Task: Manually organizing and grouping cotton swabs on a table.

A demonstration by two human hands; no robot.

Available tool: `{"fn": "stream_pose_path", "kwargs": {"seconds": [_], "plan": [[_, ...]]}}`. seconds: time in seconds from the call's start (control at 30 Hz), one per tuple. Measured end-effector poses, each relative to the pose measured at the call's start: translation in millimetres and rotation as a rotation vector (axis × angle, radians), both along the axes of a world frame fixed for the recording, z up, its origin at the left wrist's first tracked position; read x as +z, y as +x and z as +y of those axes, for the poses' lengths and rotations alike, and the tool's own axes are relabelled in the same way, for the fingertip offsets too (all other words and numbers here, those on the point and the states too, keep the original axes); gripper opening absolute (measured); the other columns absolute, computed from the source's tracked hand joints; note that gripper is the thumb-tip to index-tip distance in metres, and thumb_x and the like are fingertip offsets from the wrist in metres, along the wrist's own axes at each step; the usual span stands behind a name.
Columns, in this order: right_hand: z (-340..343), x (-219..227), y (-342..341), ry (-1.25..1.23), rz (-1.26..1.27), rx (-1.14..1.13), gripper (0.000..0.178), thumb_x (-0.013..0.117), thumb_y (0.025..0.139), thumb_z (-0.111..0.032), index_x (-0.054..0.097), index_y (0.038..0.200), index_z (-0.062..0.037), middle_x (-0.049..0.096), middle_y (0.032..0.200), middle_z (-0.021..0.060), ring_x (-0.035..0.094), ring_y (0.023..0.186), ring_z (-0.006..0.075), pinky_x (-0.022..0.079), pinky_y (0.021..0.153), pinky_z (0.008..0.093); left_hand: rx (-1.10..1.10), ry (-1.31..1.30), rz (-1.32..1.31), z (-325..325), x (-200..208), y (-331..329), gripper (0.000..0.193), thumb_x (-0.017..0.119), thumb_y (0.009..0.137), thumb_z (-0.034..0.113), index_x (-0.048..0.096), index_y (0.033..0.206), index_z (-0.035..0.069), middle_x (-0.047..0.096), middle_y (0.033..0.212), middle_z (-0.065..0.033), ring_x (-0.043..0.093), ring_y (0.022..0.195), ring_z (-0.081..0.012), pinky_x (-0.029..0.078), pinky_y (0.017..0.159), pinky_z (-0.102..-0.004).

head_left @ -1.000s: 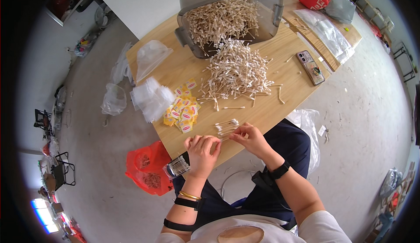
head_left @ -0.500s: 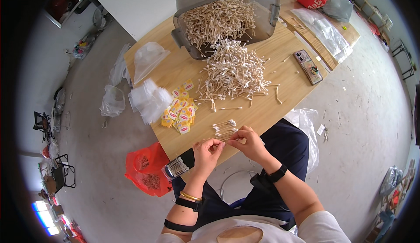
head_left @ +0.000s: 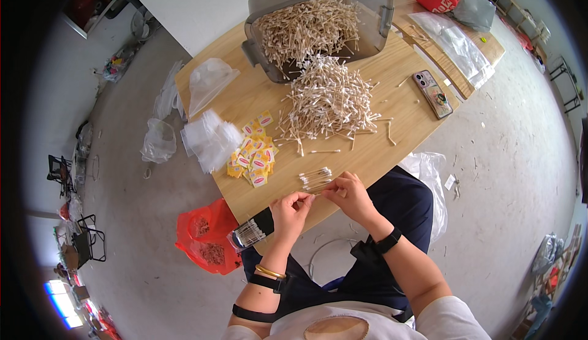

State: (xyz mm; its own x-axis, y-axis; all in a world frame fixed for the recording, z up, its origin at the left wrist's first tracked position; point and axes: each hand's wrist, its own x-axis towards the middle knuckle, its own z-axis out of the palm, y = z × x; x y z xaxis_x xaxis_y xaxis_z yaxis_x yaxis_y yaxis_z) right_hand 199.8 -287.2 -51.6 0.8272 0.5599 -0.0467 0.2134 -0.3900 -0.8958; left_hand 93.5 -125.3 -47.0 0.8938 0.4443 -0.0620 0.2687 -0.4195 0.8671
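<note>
At about 6 o'clock on the wooden table (head_left: 392, 95), both hands meet at the near edge. The right hand (head_left: 348, 194) is curled, its fingertips pinching a small bundle of cotton swabs (head_left: 315, 179) whose white tips fan toward 10 o'clock over the tabletop. The left hand (head_left: 290, 210) sits just beside it at 8 o'clock, fingers bent and pinched onto the near end of the same bundle. Whether the two hands touch each other I cannot tell.

At 12 o'clock from the bundle lies a large loose heap of swabs (head_left: 331, 98), and past it, tipped on its side, a grey plastic bin (head_left: 318, 21) spilling more of them. At 10 o'clock from the hands lies a pile of small yellow-and-red sachets (head_left: 252, 156), with clear plastic bags (head_left: 211, 138) just beyond at 9 o'clock. A phone (head_left: 432, 94) lies face down toward 2 o'clock, well apart from the heap. A filled clear packet (head_left: 248, 234) hangs off the table edge at 8 o'clock from the left hand, above a red bag (head_left: 205, 236) on the floor
</note>
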Motion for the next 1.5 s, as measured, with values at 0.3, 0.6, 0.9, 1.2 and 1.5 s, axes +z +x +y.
{"fn": "stream_pose_path", "kwargs": {"seconds": [0.3,0.6,0.9,1.2,1.5], "plan": [[-1.0,1.2,17.7,-0.069,-0.185,-0.044,0.012,0.077,0.081,-0.018,0.074,0.087,-0.0079,0.062,0.088,0.0077,0.056,0.091,0.028,0.046,0.083,0.0391,0.078,0.051,-0.09,14.4,5.8,0.3,0.012,0.077,0.087,0.021,0.074,0.084,0.01,0.063,0.073,0.002,0.054,0.061,-0.013,0.042,0.074,-0.0322],[16.2,-0.3,18.5,-0.294,-0.501,0.025,0.006,0.072,0.081,-0.017,0.07,0.084,-0.0121,0.059,0.092,0.005,0.054,0.098,0.0259,0.043,0.087,0.0376,0.12,0.108,-0.036,22.4,2.4,-5.1,0.011,0.075,0.088,0.026,0.073,0.087,0.015,0.062,0.083,0.0044,0.055,0.073,-0.0137,0.036,0.085,-0.0361],[21.2,-1.4,24.1,-0.328,-0.574,0.106,0.006,0.069,0.081,-0.016,0.07,0.084,-0.0117,0.057,0.092,0.004,0.053,0.097,0.0241,0.042,0.087,0.0368,0.152,0.113,-0.058,23.3,-1.8,-5.2,0.011,0.075,0.087,0.026,0.072,0.085,0.016,0.062,0.082,0.0045,0.056,0.074,-0.0139,0.036,0.085,-0.0365],[3.0,6.2,35.8,-0.19,-0.364,0.035,0.008,0.071,0.084,-0.016,0.07,0.087,-0.009,0.065,0.093,0.0069,0.059,0.098,0.0287,0.045,0.087,0.0401,0.105,0.197,-0.026,20.1,-2.5,3.6,0.01,0.077,0.085,0.026,0.073,0.084,0.017,0.061,0.085,0.0039,0.058,0.082,-0.0168,0.036,0.087,-0.0387],[-20.3,4.5,41.7,-0.142,-0.243,-0.068,0.011,0.072,0.082,-0.014,0.07,0.085,-0.0042,0.068,0.086,0.0105,0.062,0.092,0.0316,0.049,0.084,0.0414,0.018,0.42,0.017,4.0,-14.2,30.1,0.01,0.08,0.082,0.026,0.074,0.086,0.02,0.059,0.093,0.0039,0.058,0.097,-0.021,0.036,0.093,-0.0429]]}}
